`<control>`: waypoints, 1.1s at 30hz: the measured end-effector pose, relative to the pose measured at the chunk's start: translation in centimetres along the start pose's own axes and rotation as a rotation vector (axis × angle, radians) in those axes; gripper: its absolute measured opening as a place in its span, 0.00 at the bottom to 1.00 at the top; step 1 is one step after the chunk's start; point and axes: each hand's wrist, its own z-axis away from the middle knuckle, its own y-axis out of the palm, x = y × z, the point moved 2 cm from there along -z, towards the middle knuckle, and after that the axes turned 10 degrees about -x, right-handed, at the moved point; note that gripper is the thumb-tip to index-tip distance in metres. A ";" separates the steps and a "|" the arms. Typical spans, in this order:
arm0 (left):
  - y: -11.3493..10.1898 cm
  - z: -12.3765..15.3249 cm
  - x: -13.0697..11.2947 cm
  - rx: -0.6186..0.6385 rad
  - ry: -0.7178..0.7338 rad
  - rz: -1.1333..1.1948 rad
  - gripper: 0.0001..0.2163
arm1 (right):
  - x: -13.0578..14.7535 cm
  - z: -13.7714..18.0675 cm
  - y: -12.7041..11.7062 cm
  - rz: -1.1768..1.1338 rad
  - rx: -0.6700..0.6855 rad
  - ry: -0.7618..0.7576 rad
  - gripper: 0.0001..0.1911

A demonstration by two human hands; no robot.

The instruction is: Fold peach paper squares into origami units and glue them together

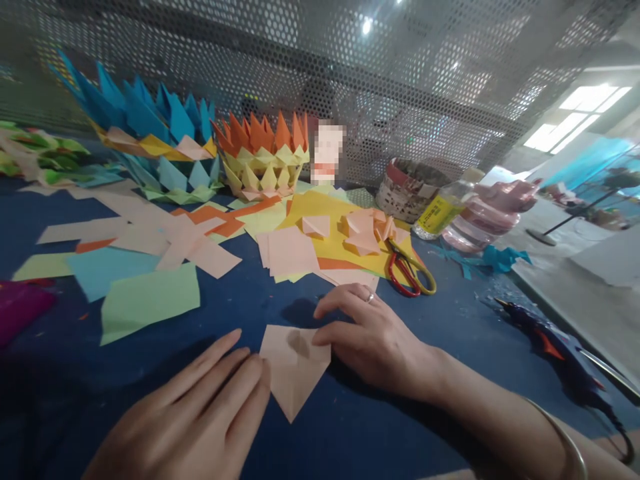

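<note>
A small pale pink piece of paper (295, 380) lies on the blue tabletop with its lower corners folded in, making a point towards me. My left hand (195, 400) rests flat at its left edge, fingers stretched out and fingertips touching the paper. My right hand (375, 333), with a ring on one finger, is at the upper right corner. Its thumb touches the paper there, while the curved forefinger is raised apart from the thumb. Beyond the hands sit a stack of pink paper squares (293, 252) and several folded pink pieces (361, 230).
Red-and-yellow scissors (410, 267) lie behind my right hand. A glue gun (550, 343) is at the right. Blue (170, 113) and orange (265, 137) folded-paper crowns stand at the back, near a plastic bottle (443, 210) and a pink bottle (483, 217). Green paper (150, 300) lies left.
</note>
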 end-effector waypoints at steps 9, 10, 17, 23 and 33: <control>0.1 -1.8 -0.2 -0.045 0.018 0.094 0.08 | 2.6 -0.2 -1.0 0.093 -0.025 -0.178 0.17; 0.1 -1.6 0.0 -0.048 0.040 0.080 0.08 | 2.8 -0.2 -1.0 0.098 -0.017 -0.202 0.18; 0.2 -1.2 1.3 -0.016 0.071 0.067 0.15 | 3.0 -0.1 -0.6 0.018 0.029 -0.210 0.12; 0.2 -1.8 1.3 0.003 -0.063 0.237 0.15 | 2.2 0.1 0.2 -0.050 0.111 -0.107 0.07; 0.1 -3.2 3.1 0.055 -0.076 0.307 0.16 | 2.3 0.1 -0.5 -0.083 -0.001 -0.162 0.12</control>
